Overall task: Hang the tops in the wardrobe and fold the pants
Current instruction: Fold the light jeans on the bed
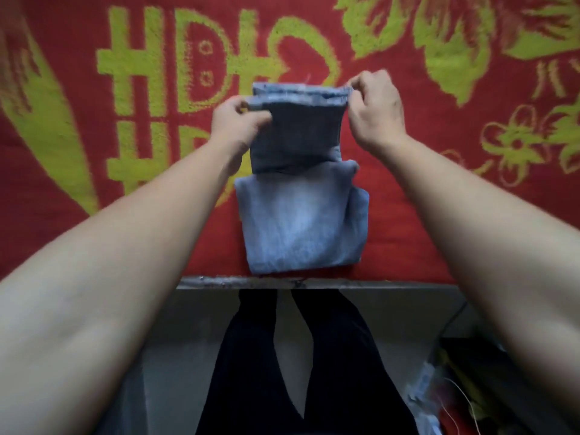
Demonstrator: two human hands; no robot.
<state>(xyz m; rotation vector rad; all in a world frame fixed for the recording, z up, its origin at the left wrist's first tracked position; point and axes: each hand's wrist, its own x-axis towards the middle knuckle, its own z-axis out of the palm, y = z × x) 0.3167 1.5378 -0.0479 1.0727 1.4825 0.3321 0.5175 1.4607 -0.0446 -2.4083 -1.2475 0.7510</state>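
Near the bed's front edge, the jeans (pixel 301 221) lie folded on the red blanket (pixel 470 199). Farther in, the left hand (pixel 235 120) and right hand (pixel 375 111) each pinch a side of the raised hem end. The folding step looks underway; next, lay that flap down squarely over the stack.

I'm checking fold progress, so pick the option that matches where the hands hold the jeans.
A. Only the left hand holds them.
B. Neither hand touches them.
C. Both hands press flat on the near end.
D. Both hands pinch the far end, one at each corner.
D: the left hand and the right hand each pinch a corner of the far end of the jeans, lifted over the folded part on the red blanket.
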